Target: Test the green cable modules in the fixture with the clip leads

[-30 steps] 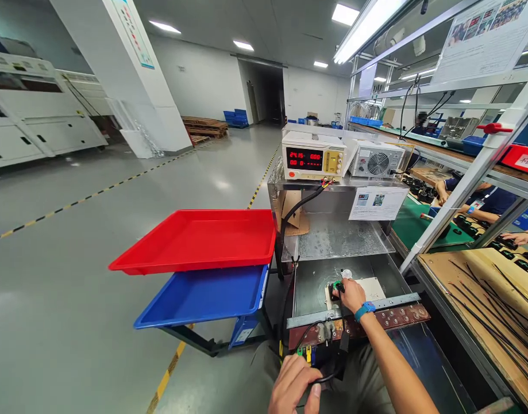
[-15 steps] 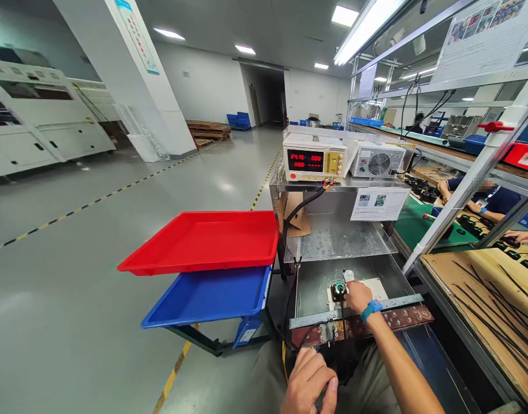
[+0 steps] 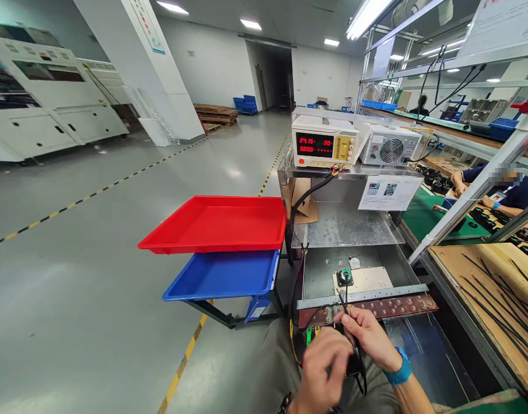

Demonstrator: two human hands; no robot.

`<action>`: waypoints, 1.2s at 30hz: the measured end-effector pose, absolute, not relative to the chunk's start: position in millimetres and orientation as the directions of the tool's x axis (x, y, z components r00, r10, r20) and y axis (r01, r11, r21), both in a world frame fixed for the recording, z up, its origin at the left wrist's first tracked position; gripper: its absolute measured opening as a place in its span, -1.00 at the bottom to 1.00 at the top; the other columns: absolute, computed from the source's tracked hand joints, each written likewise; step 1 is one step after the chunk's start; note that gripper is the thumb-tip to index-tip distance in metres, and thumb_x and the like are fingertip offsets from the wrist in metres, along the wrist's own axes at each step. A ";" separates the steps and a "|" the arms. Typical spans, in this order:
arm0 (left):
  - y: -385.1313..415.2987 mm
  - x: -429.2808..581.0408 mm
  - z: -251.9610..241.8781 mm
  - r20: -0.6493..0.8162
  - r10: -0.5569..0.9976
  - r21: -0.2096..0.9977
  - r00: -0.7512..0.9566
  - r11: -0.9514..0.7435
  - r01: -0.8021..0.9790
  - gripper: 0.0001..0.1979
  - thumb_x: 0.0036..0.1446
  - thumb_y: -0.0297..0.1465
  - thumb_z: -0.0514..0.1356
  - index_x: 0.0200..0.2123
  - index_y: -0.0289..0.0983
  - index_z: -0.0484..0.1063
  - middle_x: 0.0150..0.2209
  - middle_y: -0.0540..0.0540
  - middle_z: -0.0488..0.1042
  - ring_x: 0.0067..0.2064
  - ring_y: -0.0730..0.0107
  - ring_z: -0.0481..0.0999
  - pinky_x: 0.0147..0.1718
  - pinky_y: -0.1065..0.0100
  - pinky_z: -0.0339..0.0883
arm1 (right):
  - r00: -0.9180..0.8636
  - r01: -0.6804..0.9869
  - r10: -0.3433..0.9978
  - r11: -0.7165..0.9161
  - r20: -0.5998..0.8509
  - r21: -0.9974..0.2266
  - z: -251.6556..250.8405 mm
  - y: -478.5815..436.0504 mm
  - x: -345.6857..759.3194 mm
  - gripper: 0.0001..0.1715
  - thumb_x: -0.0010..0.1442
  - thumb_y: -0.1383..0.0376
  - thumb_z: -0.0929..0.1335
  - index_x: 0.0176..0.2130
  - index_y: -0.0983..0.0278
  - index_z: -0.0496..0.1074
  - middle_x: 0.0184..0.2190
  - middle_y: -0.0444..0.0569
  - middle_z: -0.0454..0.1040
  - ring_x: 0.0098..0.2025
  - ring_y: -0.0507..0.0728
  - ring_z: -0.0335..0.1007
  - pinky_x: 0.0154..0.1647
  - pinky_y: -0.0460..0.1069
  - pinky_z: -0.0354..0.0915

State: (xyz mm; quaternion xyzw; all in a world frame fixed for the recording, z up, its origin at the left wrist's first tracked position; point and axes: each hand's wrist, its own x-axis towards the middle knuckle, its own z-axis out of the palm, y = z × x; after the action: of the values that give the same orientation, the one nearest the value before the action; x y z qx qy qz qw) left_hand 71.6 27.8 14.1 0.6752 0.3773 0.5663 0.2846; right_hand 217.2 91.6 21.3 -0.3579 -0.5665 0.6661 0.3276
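Note:
My left hand [image 3: 324, 368] and my right hand [image 3: 369, 336] are close together just below the brown terminal strip [image 3: 393, 306], both closed around a thin black cable [image 3: 345, 301] and a small dark part that my fingers hide. The cable runs up to a round green-and-black connector [image 3: 345, 278] seated on a beige plate [image 3: 369, 280] inside the metal test bay. My right wrist wears a blue band [image 3: 398, 372].
A red tray [image 3: 216, 224] sits over a blue tray [image 3: 223, 276] on a stand to the left. A power supply with red digits [image 3: 324, 145] and a fan unit [image 3: 390, 151] stand on the top shelf. Black cables [image 3: 500, 287] lie on the right bench, where other people work.
My right hand left the green connector on the plate and came back down to join my left hand at the cable. The camera shifted slightly right and down.

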 end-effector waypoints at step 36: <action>-3.9 25.7 -60.7 -0.310 0.742 0.556 0.594 0.648 -0.520 -0.40 -0.48 0.02 0.48 -0.73 -0.23 0.20 -0.76 0.07 0.16 -0.65 0.45 0.22 -0.55 0.33 0.15 | -0.686 -0.066 0.711 -0.269 -0.152 -0.961 -38.6 30.4 205.7 -0.55 0.17 -0.02 0.48 -0.32 0.35 0.52 -0.60 -0.11 0.41 -0.58 0.00 0.25 -0.52 -0.12 0.13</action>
State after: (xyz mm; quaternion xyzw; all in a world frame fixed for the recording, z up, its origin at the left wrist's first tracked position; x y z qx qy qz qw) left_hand 25.7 -3.9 -60.7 0.2088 0.2661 0.3636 0.8680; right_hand 205.7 30.4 -38.6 -0.2965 -0.5443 0.7394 0.2628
